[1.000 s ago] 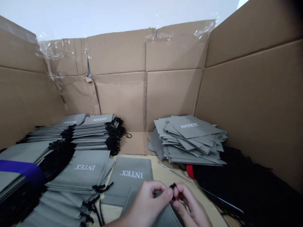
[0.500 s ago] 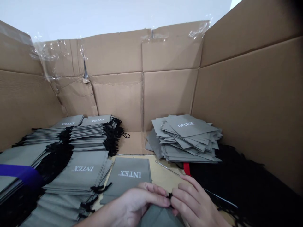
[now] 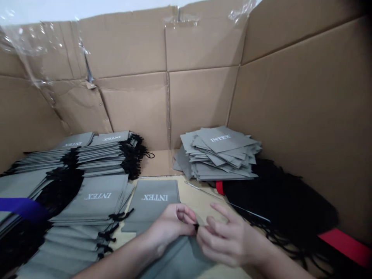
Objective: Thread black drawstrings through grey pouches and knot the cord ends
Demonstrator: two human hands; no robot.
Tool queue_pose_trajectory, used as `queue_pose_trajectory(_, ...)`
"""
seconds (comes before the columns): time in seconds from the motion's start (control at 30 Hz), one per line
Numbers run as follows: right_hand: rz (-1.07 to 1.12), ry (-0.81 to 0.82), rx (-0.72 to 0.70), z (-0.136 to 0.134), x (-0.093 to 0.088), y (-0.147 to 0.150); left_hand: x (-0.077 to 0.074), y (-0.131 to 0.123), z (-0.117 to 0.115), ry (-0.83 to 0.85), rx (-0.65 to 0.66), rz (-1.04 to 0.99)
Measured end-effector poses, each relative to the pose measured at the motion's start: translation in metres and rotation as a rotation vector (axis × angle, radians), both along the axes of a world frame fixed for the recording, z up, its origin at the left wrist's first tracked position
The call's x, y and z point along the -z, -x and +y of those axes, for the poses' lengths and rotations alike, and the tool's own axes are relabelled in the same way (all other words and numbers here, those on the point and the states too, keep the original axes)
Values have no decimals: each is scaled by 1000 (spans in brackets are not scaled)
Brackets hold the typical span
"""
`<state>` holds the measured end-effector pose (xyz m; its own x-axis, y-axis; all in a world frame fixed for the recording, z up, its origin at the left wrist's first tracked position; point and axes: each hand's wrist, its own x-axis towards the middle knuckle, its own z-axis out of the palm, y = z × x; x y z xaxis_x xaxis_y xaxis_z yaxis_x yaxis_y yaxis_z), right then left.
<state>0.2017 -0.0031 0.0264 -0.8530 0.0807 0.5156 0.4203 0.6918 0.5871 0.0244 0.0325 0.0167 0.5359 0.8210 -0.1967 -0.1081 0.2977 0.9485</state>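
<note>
A grey fabric drawstring pouch (image 3: 177, 260) hangs low in front of me, its top edge partly hidden by my fingers. My left hand (image 3: 171, 224) pinches a short bit of black cord (image 3: 196, 228) at the pouch's corner between thumb and fingers. Against the same cord, my right hand (image 3: 223, 236) is closed from the other side, its index finger raised and slightly blurred. Just beyond the hands lies a thin metal rod (image 3: 247, 211), slanting across the table. Flat grey INTEX pouches (image 3: 157, 192) lie behind my left hand.
Stacks of corded grey pouches (image 3: 95, 184) fill the left, one bound by a blue band (image 3: 23, 207). A loose pile of grey pouches (image 3: 217, 155) stands back right. Black cords (image 3: 276, 197) with red bands (image 3: 345, 246) lie right. Cardboard walls (image 3: 133, 108) enclose the table.
The view has tilted down and turned slightly right. Both hands have moved up off the lower edge, showing more of the pouch. My right index finger has lifted away.
</note>
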Motion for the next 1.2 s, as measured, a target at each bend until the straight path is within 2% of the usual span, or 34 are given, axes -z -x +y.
queue_pose_trajectory(0.07,261,95,119,2,8,1,-2,3,2,-24,1,22)
queue_pose_trajectory(0.17,700,403,334,4,16,8,-7,7,5,-92,-10,49)
queue_pose_trajectory(0.3,977,796,367,5,18,21,-11,5,8,-194,-67,82)
queue_pose_trajectory(0.4,1116,951,373,5,19,26,-12,2,8,-231,-137,78)
queue_pose_trajectory(0.63,1236,1026,366,2,19,29,-15,-2,-2,-272,-192,70)
queue_pose_trajectory(0.97,1265,995,253,-2,17,28,-14,-2,-4,-202,-140,14)
queue_pose_trajectory(1.2,1230,1013,210,-5,18,31,-13,-3,-6,-344,-236,91)
